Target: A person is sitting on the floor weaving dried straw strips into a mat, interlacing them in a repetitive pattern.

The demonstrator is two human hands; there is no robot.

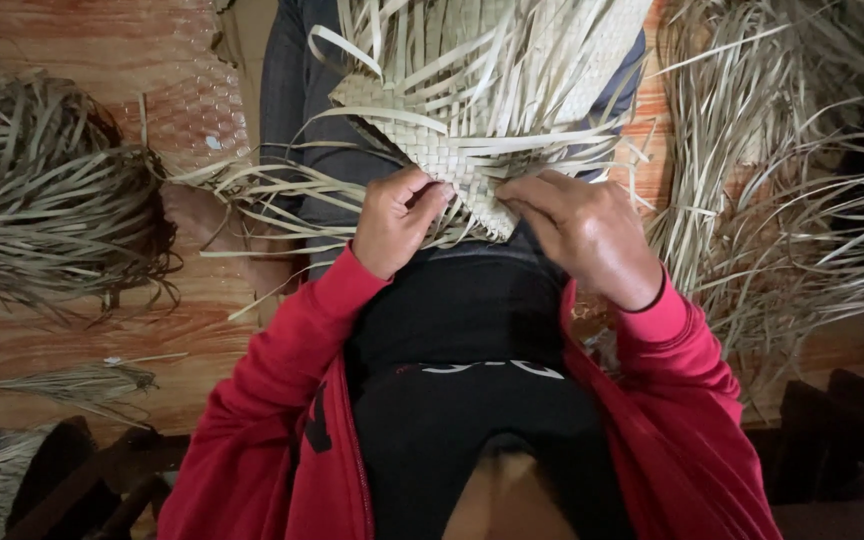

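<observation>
At the far left a heap of dry palm strips [47, 200] lies on the orange-brown wooden floor [72, 330]; below it sits a smaller tied bundle of strips [87, 382], well apart from the hands. Moving inward, loose strip ends [252, 190] trail from the work toward the floor beside the person's grey trouser leg [297, 100].

The left hand [392, 225], in a red sleeve [292, 350], is curled with fingers and thumb pressed together, pinching strips at the near left edge of the woven palm mat [432, 135]; the mat rests on the lap, its woven corner pointing down toward the body, unwoven strips fanning up and outward. The right hand [582, 235] lies flatter, fingers drawn together and pressing on the mat's lower right edge, fingertips touching the weave — whether it nips a single strip I cannot tell.

To the right another large heap of strips [792, 180] spreads over the floor.

Judging from this, the risk lies in the grip: a brittle strip bent too sharply at the pinch could crack; a slackened hold could let the last crossings slide open; the trailing ends may tangle with the loose heaps beside the legs.
</observation>
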